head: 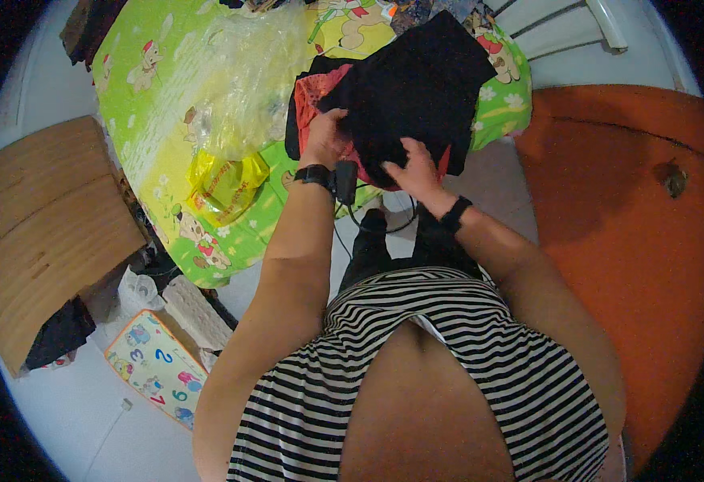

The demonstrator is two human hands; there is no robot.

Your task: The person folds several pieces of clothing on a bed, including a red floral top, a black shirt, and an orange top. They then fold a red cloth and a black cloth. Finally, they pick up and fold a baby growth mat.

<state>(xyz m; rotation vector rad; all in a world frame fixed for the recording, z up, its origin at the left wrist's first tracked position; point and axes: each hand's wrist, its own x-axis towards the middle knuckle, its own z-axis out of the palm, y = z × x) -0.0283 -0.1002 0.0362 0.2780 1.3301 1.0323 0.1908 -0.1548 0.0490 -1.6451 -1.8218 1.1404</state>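
A black cloth garment [409, 90] is spread in front of me at the bed's near edge. Salmon-pink lacy fabric [315, 90] shows beneath it on the left, with more black cloth under that. My left hand [326, 137] grips the garment's left side, fingers partly lost in the dark cloth. On its lower part rests my right hand [419, 172], thumb and fingers apart. Each wrist wears a black band, and a small black box [346, 182] with a cable hangs by the left one.
Under the clothes is a bed with a green cartoon-print sheet [165, 150]. Clear plastic wrap [249, 78] and a yellow plastic bag [225, 184] lie on it. A wooden panel [50, 229] and a number-printed box [159, 367] are at left; an orange-brown surface [617, 241] is at right.
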